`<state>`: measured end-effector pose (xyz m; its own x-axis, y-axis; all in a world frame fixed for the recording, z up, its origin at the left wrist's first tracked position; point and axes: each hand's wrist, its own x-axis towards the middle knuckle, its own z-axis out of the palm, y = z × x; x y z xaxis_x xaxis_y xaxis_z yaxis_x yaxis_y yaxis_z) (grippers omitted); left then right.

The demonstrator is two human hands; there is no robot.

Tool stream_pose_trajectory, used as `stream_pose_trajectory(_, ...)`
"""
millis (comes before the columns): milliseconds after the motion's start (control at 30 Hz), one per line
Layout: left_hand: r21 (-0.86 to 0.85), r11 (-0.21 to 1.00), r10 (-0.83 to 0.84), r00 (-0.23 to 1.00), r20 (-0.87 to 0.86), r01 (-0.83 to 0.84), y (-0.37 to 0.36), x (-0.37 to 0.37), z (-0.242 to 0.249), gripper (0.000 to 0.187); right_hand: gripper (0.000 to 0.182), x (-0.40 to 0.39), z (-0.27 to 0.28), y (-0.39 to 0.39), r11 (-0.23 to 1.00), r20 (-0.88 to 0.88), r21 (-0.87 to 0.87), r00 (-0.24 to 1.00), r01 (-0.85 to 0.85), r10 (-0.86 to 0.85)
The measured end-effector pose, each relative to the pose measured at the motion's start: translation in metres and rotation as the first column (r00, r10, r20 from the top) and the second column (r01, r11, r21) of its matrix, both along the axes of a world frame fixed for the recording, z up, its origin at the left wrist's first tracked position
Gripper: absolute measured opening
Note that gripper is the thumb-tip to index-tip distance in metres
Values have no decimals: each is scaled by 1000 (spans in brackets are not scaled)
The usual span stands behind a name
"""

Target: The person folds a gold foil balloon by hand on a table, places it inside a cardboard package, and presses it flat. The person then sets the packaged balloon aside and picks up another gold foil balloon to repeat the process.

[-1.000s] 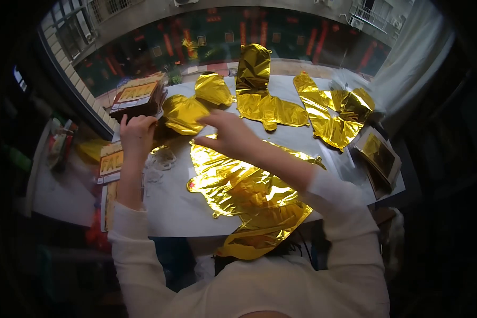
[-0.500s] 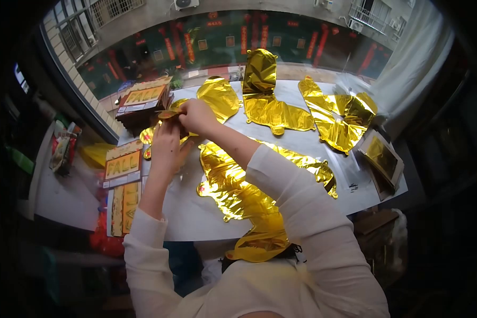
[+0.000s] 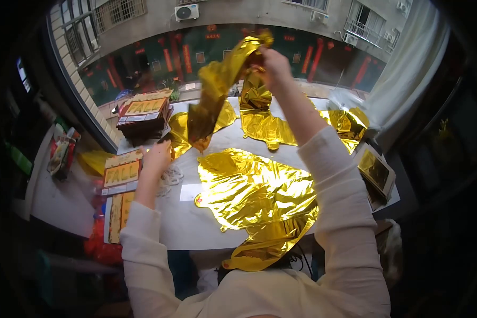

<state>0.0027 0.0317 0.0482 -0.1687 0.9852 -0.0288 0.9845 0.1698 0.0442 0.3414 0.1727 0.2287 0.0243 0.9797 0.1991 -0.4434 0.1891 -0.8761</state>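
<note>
My right hand (image 3: 274, 66) is raised above the far part of the table, its fingers closed on the upper end of a gold foil balloon (image 3: 217, 87). The uninflated balloon hangs down to the left, slightly blurred. Lower at the left, my left hand (image 3: 156, 158) has its fingers partly apart, and no held thing shows in it. It is beside the flat FALL packet (image 3: 122, 175) and a loose coil of white string (image 3: 170, 177). In front of me lies a large flat gold foil balloon (image 3: 259, 185), its lower end reaching over the near table edge.
A stack of FALL packets (image 3: 146, 114) stands at the back left. More gold foil (image 3: 267, 127) lies along the back of the white table (image 3: 183, 230). A framed gold piece (image 3: 376, 164) is at the right, below the white curtain (image 3: 408, 79). A window lies beyond.
My right hand has lifted the foil balloon up and to the right, away from my left hand. My left hand has come down slightly nearer, uncovering the white string.
</note>
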Motion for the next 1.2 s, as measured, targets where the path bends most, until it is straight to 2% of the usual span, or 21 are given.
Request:
stream_pose_trajectory(67, 558, 828, -265, 919, 291, 62, 8, -1, -4, 50, 15, 35, 13, 0, 998, 14, 58, 999, -32, 31)
stream_pose_trajectory(133, 569, 814, -321, 727, 606, -115, 22, 27, 22, 66, 14, 52, 19, -2, 991, 35, 100, 995, -92, 89)
stream_pose_trajectory(167, 561, 823, -366, 667, 649, -93, 26, 46, 39, 79, 13, 56, 23, -11, 977, 86, 115, 982, -178, 169)
stream_pose_trajectory(200, 552, 831, -406, 601, 688, -71, 25, 68, 55, 92, 12, 59, 28, -22, 956, 140, 125, 959, -265, 247)
stream_pose_trajectory(267, 705, 676, -627, 671, 397, 215, 3, 120, 94, 112, 12, 48, 40, -54, 960, 139, 113, 961, -256, 239)
stream_pose_trajectory(333, 724, 624, -735, 536, 415, 294, -5, 163, 112, 121, 12, 43, 46, -69, 933, 229, 141, 928, -330, 293)
stream_pose_trajectory(400, 788, 550, -770, 532, 352, 276, 1, 185, 111, 109, 13, 43, 51, -79, 905, 244, 183, 910, -384, 336)
stream_pose_trajectory(467, 680, 695, -704, 417, 575, 235, 6, 196, 114, 101, 14, 48, 59, -89, 876, 268, 243, 897, -417, 352)
stream_pose_trajectory(500, 735, 660, -716, 428, 552, 156, 4, 200, 112, 78, 20, 51, 64, -93, 875, 246, 266, 906, -404, 343)
stream_pose_trajectory(533, 735, 660, -718, 423, 553, 159, 5, 201, 110, 78, 20, 58, 66, -92, 878, 248, 265, 908, -399, 338)
stream_pose_trajectory(600, 763, 607, -764, 426, 484, 223, 10, 191, 101, 48, 24, 75, 73, -91, 806, 310, 373, 881, -459, 358)
stream_pose_trajectory(633, 746, 637, -750, 379, 542, 195, 11, 186, 96, 33, 28, 78, 75, -97, 854, 307, 370, 916, -366, 259)
stream_pose_trajectory(667, 744, 638, -750, 378, 543, 197, 11, 179, 94, 33, 28, 91, 79, -94, 813, 319, 388, 891, -433, 322)
stream_pose_trajectory(733, 761, 647, -690, 468, 552, 56, 11, 158, 91, 33, 26, 117, 84, -98, 860, 372, 388, 910, -332, 184)
stream_pose_trajectory(800, 737, 667, -617, 471, 631, -114, 24, 119, 79, 31, 21, 132, 83, -111, 906, 222, 410, 975, -104, 11)
stream_pose_trajectory(867, 628, 750, -418, 588, 693, -207, 33, 63, 67, 29, 22, 180, 78, -98, 915, 200, 397, 980, -78, -3)
stream_pose_trajectory(933, 645, 724, -229, 796, 561, -246, 37, 15, 48, 33, 24, 233, 63, -78, 961, 95, 273, 995, -53, 28)
stream_pose_trajectory(967, 644, 725, -229, 796, 560, -245, 34, 1, 41, 33, 24, 251, 52, -73, 961, 94, 271, 995, -52, 27)
stream_pose_trajectory(1033, 582, 778, -71, 888, 454, -235, 25, -21, 27, 40, 27, 277, 29, -63, 992, -57, 51, 992, 118, -115)
stream_pose_trajectory(1133, 480, 863, -62, 907, 416, -161, 22, -34, 2, 46, 28, 289, 3, -62, 983, -145, -31, 972, 183, -185)
stream_pose_trajectory(1200, 359, 915, 15, 904, 428, -185, 16, -28, 2, 52, 29, 293, -8, -65, 997, -189, -16, 979, 80, -82)
